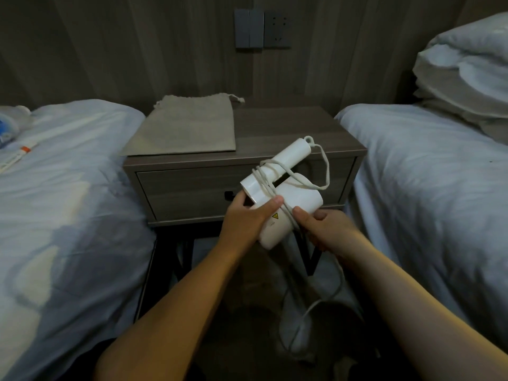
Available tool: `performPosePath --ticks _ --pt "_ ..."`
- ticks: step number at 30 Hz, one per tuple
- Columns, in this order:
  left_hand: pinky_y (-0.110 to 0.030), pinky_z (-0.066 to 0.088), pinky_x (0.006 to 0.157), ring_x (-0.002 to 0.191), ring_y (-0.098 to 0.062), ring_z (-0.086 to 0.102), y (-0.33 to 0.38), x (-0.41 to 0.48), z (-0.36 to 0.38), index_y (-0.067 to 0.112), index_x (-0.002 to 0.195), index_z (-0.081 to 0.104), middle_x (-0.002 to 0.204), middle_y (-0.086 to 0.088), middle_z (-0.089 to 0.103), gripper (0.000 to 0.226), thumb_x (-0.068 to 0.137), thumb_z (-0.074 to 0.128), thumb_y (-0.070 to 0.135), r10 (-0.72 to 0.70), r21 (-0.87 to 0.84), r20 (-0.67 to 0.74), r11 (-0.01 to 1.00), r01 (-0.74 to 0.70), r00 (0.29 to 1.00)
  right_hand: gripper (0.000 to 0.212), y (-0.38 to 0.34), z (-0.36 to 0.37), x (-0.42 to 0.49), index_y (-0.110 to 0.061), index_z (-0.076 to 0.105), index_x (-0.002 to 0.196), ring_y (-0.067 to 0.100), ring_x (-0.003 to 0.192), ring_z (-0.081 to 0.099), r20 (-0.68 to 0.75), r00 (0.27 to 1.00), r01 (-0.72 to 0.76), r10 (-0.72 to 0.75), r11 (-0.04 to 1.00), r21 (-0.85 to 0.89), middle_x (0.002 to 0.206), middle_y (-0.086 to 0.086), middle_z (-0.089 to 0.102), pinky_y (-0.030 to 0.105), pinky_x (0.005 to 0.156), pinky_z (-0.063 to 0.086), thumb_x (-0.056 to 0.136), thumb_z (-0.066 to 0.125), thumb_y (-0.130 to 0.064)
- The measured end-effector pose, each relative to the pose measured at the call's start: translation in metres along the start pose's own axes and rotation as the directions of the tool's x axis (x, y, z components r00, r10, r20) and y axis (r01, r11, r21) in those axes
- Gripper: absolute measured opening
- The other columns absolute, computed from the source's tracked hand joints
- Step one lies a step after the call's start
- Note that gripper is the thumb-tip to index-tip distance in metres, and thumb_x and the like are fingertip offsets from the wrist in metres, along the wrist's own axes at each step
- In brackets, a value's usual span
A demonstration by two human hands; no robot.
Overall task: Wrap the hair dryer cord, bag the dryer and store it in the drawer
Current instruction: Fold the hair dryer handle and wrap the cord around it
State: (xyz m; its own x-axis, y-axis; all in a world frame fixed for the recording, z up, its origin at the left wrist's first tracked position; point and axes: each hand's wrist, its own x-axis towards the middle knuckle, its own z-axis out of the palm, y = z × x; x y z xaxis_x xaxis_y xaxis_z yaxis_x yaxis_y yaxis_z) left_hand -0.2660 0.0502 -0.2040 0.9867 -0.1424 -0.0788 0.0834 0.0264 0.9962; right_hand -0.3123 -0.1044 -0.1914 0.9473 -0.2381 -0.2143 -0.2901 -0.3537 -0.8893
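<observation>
Left bed (68,193): fills the 9 o'clock side, white cover, small items lying at its far left edge.
Right bed (428,188): fills the 3 o'clock side, pillows (464,78) stacked at 2 o'clock.
Nightstand (288,127): stands between the beds at 12 o'clock; its drawer (192,191) front is closed.
Bag (187,127): beige drawstring pouch lying flat on the left half of the nightstand top.
Hair dryer (291,199): white, held in the air at centre frame, in front of the drawer, handle pointing toward 1 o'clock.
Cord (327,166): several turns around the dryer's body, one loose loop at 2 o'clock, the rest hanging toward 6 o'clock.
Left hand (247,218): fingers closed around the dryer's barrel, thumb pressed on top.
Right hand (324,226): fingers curled, pinching the cord just beside the dryer.
Wall sockets (262,28): at 12 o'clock, above the nightstand.
</observation>
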Motion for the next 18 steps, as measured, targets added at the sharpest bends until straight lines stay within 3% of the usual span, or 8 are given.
performPosePath --ticks 3,7,11,14,18 --pt "-0.03 0.055 0.076 0.093 -0.009 0.062 0.005 0.002 -0.005 0.031 0.121 0.051 0.104 0.008 0.062 0.062 0.066 0.08 0.034 0.098 0.156 -0.045 0.984 -0.09 0.994 0.043 -0.002 -0.001 0.001 -0.013 0.063 0.07 0.012 0.048 0.045 0.074 0.997 -0.004 0.011 0.996 -0.092 0.061 0.001 0.059 0.024 0.046 0.037 0.083 0.058 -0.053" --pt "-0.025 0.052 0.071 0.09 -0.006 0.061 0.012 0.003 -0.007 0.032 0.12 0.051 0.099 0.012 0.061 0.058 0.068 0.078 0.032 0.105 0.153 -0.041 0.983 -0.098 0.994 0.042 -0.007 -0.012 0.003 -0.015 0.063 0.059 0.007 0.036 0.042 0.05 0.999 0.015 -0.009 0.991 -0.13 0.042 -0.006 0.055 0.024 0.045 0.035 0.081 0.063 -0.051" --pt "-0.022 0.05 0.068 0.089 -0.003 0.059 0.016 0.001 -0.011 0.035 0.121 0.049 0.098 0.015 0.059 0.06 0.068 0.078 0.035 0.129 0.199 -0.062 0.973 -0.114 0.99 0.05 -0.009 -0.02 0.0 -0.014 0.064 0.053 0.005 0.026 0.039 0.041 0.999 0.046 -0.037 0.967 -0.25 0.032 -0.002 0.049 0.019 0.04 0.036 0.087 0.056 -0.05" --pt "-0.03 0.052 0.079 0.096 -0.008 0.057 0.018 0.002 -0.015 0.034 0.13 0.044 0.096 0.02 0.055 0.075 0.064 0.079 0.041 0.168 0.29 -0.107 0.948 -0.131 0.98 0.044 -0.012 -0.024 -0.004 -0.013 0.07 0.066 0.008 0.027 0.041 0.12 0.993 0.027 0.012 0.947 -0.321 0.035 -0.002 0.051 0.019 0.041 0.039 0.093 0.051 -0.042" --pt "-0.037 0.052 0.087 0.102 -0.013 0.056 0.017 0.0 -0.017 0.037 0.133 0.038 0.105 0.012 0.056 0.084 0.061 0.079 0.049 0.254 0.458 -0.12 0.872 -0.173 0.96 0.039 -0.02 -0.026 -0.01 -0.018 0.066 0.06 0.004 0.028 0.04 0.158 0.987 0.045 0.011 0.936 -0.348 0.032 -0.004 0.047 0.021 0.045 0.039 0.092 0.053 -0.037"
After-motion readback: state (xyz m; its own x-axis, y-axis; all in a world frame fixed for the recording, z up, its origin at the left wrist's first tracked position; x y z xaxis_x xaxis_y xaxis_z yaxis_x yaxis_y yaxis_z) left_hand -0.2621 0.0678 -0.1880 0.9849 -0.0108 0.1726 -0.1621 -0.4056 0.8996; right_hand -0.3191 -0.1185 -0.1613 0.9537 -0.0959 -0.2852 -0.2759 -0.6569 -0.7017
